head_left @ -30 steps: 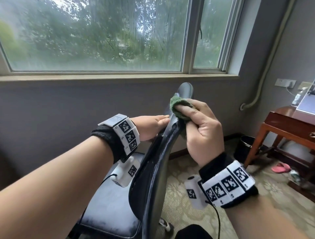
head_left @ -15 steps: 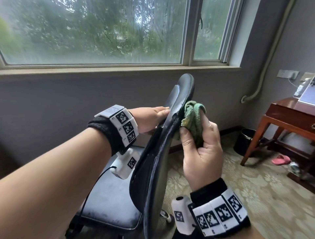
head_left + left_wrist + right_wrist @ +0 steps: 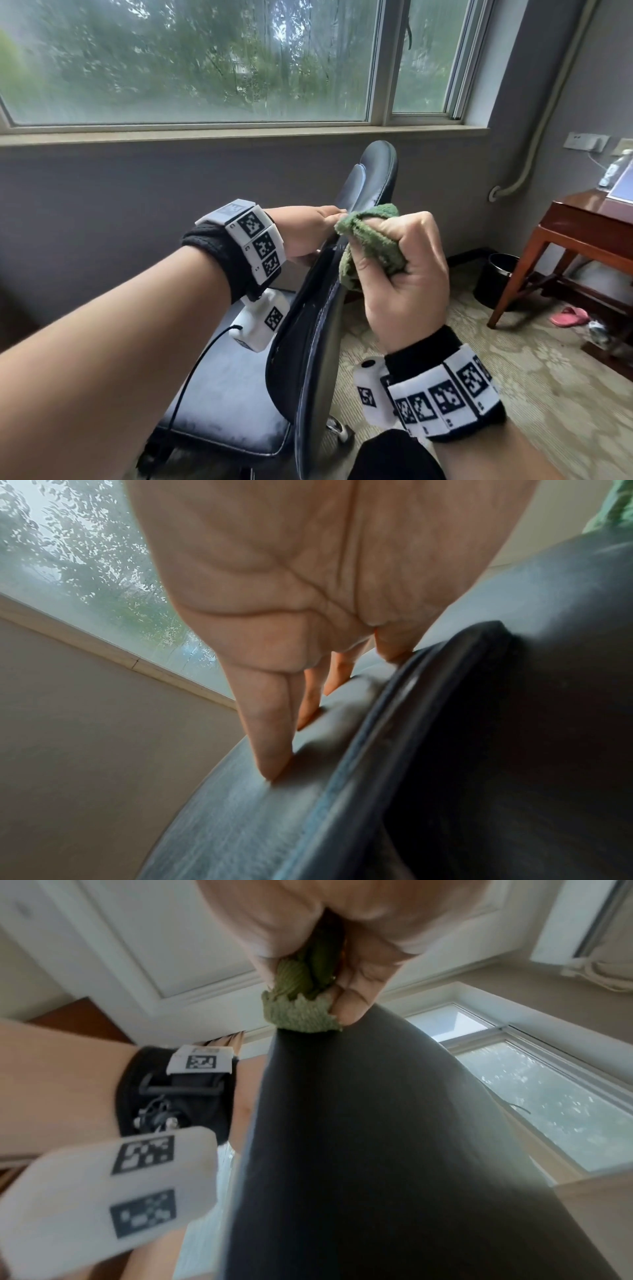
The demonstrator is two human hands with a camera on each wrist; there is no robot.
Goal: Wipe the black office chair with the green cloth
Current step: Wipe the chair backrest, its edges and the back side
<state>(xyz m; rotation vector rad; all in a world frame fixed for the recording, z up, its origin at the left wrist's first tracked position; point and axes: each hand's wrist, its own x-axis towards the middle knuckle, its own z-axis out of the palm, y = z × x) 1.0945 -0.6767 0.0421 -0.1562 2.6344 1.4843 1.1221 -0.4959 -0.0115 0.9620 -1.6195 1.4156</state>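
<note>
The black office chair (image 3: 318, 329) stands edge-on before me, its backrest (image 3: 377, 1150) rising toward the window and its seat (image 3: 219, 404) low on the left. My right hand (image 3: 400, 270) grips the bunched green cloth (image 3: 370, 240) and presses it against the back side of the backrest, near the upper edge. The cloth (image 3: 301, 1010) shows crumpled between thumb and fingers in the right wrist view. My left hand (image 3: 308, 233) rests on the front of the backrest (image 3: 445, 750), its straight fingers (image 3: 270, 737) pressing the padded leather.
A grey wall and wide window (image 3: 191, 61) lie just behind the chair. A wooden desk (image 3: 582, 236) stands at the right, with a black waste bin (image 3: 496, 277) beside its leg and a pink slipper (image 3: 568, 315) on the patterned carpet (image 3: 513, 359).
My right hand with the cloth slid down from the top edge of the backrest and has come back up along its rear side. The left hand has stayed on the front.
</note>
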